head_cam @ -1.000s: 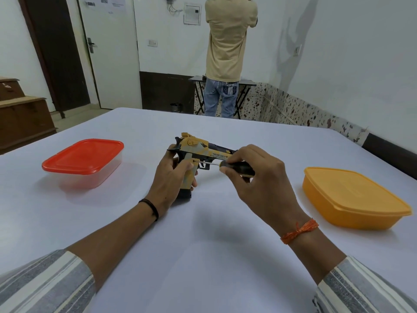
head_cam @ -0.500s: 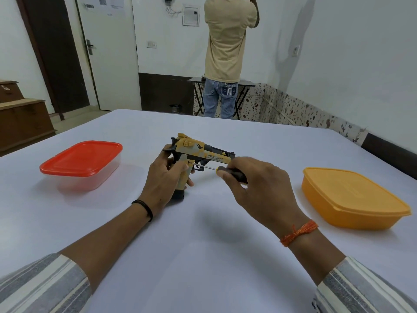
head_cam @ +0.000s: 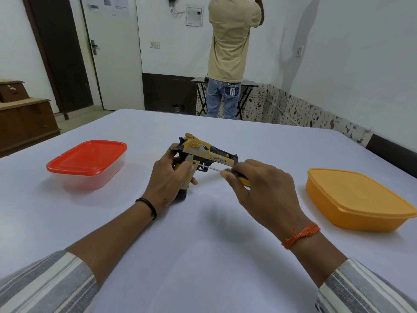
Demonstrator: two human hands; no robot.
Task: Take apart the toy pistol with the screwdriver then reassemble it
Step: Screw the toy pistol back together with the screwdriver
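At centre frame the left hand (head_cam: 168, 177) grips the toy pistol (head_cam: 203, 154) by its handle, butt on the bench (head_cam: 203, 256), steadying it upright; the right hand (head_cam: 259, 188) pinches the screwdriver (head_cam: 225, 171), tip at a screw above the grip, apparently to loosen it.

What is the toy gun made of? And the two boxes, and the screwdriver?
The toy pistol looks like painted plastic, matte yellow and black with printed marks. The red-lidded box seems plastic too: its body is see-through. The orange box looks like solid, slightly shiny plastic. The screwdriver has a thin, shiny shaft, probably metal; its handle, mostly hidden in the right hand, may be plastic.
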